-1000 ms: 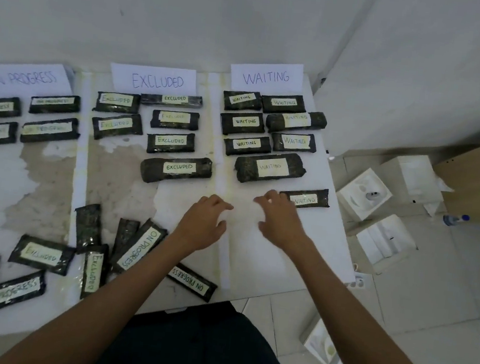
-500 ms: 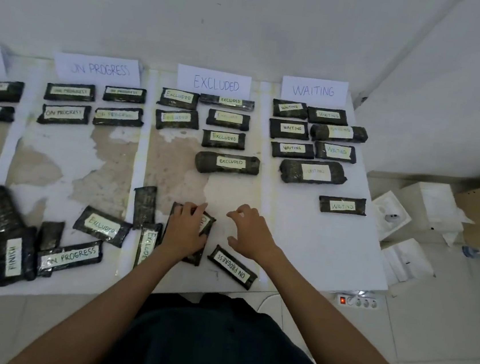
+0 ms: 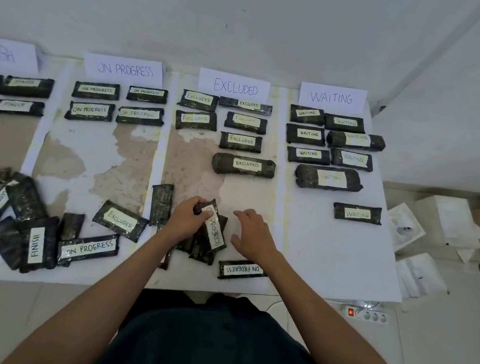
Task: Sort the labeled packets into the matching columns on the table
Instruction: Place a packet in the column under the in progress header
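head view: my left hand (image 3: 189, 218) is clamped on the top end of an "on progress" packet (image 3: 214, 229), thumb and fingers pinching it where it rests on a small heap of dark packets near the front edge of the surface (image 3: 327, 266). its long axis runs away from me, label reading top to bottom, so it lies crosswise to the rows already laid out. my right hand (image 3: 252, 232) hovers just beside it, fingers spread and holding nothing. the "on progress" sign (image 3: 125, 69) stands to the far left of the packet, with four matching packets under it and bare surface below those; i judge the left hand is the nearer one for that carry, and the packet needs a quarter turn to lie like its neighbours. another "on progress" packet (image 3: 240, 269), upside down to me, sits just under my right wrist.
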The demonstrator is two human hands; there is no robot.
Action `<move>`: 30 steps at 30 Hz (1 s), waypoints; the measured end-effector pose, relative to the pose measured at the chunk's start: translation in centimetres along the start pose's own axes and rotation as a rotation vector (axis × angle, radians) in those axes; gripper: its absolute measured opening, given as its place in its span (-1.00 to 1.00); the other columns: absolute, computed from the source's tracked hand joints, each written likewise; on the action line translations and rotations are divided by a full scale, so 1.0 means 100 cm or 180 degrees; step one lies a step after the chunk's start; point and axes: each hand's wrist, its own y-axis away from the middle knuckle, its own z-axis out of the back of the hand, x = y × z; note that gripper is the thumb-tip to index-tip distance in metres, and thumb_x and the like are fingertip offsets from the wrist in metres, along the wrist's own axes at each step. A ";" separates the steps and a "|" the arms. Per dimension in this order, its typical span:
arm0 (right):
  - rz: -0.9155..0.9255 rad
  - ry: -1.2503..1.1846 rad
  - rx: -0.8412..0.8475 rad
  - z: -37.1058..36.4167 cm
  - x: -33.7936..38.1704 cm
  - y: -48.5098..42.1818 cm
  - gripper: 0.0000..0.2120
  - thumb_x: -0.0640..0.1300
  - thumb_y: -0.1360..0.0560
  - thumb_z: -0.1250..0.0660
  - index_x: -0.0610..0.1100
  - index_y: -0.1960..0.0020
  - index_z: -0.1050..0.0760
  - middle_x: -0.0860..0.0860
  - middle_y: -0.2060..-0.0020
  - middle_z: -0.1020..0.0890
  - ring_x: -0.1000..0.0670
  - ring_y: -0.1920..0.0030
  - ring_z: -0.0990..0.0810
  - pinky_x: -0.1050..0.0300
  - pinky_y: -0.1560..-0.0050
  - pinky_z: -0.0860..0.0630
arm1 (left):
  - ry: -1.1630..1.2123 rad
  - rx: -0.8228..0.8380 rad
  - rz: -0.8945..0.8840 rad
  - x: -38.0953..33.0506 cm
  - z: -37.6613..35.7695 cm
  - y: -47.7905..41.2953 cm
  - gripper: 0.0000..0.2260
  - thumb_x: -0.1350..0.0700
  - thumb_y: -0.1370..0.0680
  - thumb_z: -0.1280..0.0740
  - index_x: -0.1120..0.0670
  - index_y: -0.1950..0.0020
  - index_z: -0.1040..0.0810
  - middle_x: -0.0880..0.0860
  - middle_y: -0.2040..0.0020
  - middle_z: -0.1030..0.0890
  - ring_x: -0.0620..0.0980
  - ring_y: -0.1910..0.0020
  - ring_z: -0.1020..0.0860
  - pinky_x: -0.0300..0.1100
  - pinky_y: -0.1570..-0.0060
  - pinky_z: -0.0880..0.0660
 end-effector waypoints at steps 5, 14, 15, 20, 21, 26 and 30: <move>0.0332 -0.0811 -0.0190 0.004 0.034 -0.007 -0.52 -0.08 -0.47 -0.33 -0.16 -0.36 -0.36 -0.10 -0.22 -0.46 -0.08 -0.23 -0.44 0.03 -0.22 -0.45 | 0.0740 -0.0179 0.0402 0.008 0.021 0.007 -0.84 0.10 -0.57 -0.27 0.09 -0.13 -0.46 0.11 -0.04 -0.57 0.04 0.01 -0.58 -0.12 0.18 -0.57; 0.0949 -0.0352 -0.0531 0.004 0.104 -0.040 -0.29 0.17 -0.32 -0.43 -0.09 -0.37 -0.34 -0.05 -0.16 -0.44 -0.06 -0.10 -0.42 0.04 -0.14 -0.44 | 0.1539 -0.0757 0.0596 0.024 0.088 0.009 -0.89 0.19 -0.57 -0.28 0.15 -0.07 -0.49 0.11 0.04 -0.59 -0.02 0.12 -0.59 -0.27 0.31 -0.57; 0.0937 -0.0372 -0.0532 0.005 0.112 -0.046 -0.29 0.17 -0.33 -0.43 -0.09 -0.37 -0.33 -0.05 -0.17 -0.43 -0.06 -0.11 -0.42 0.03 -0.15 -0.44 | 0.1547 -0.0822 0.0640 0.028 0.099 0.006 -0.86 0.19 -0.56 -0.28 0.16 -0.10 -0.49 0.12 0.02 -0.60 0.01 0.10 -0.59 -0.25 0.31 -0.56; 0.0779 -0.0339 -0.0465 0.004 0.143 -0.084 -0.40 0.17 -0.43 -0.34 -0.10 -0.36 -0.35 -0.09 -0.19 -0.44 -0.10 -0.17 -0.44 -0.03 -0.19 -0.45 | 0.1525 -0.1029 0.0799 0.052 0.153 -0.019 -0.79 0.18 -0.57 -0.27 0.16 -0.20 -0.49 0.11 -0.04 -0.59 -0.01 0.17 -0.58 -0.28 0.31 -0.48; 0.0714 -0.0307 -0.0449 0.002 0.147 -0.094 -0.43 0.18 -0.46 -0.31 -0.10 -0.36 -0.34 -0.09 -0.21 -0.43 -0.10 -0.18 -0.44 -0.04 -0.19 -0.45 | 0.1513 -0.1050 0.0803 0.055 0.163 -0.025 -0.78 0.19 -0.57 -0.27 0.17 -0.21 -0.48 0.11 -0.03 -0.58 -0.04 0.20 -0.57 -0.31 0.35 -0.48; 0.0445 0.0054 -0.0492 -0.007 0.160 -0.135 -0.51 0.10 -0.55 -0.21 -0.14 -0.38 -0.32 -0.15 -0.27 -0.41 -0.16 -0.22 -0.42 -0.07 -0.22 -0.40 | 0.1292 -0.1016 0.0797 0.072 0.205 -0.068 -0.76 0.23 -0.58 -0.24 0.21 -0.24 -0.46 0.16 -0.07 -0.57 -0.01 0.14 -0.56 -0.31 0.31 -0.48; 0.0358 0.0357 -0.0688 -0.022 0.158 -0.165 -0.59 0.01 -0.56 -0.20 -0.21 -0.31 -0.37 -0.22 -0.28 -0.41 -0.22 -0.25 -0.40 -0.12 -0.28 -0.36 | 0.1082 -0.0940 0.0758 0.080 0.224 -0.109 -0.76 0.24 -0.58 -0.24 0.20 -0.24 -0.46 0.12 -0.01 -0.56 -0.03 0.15 -0.54 -0.25 0.25 -0.49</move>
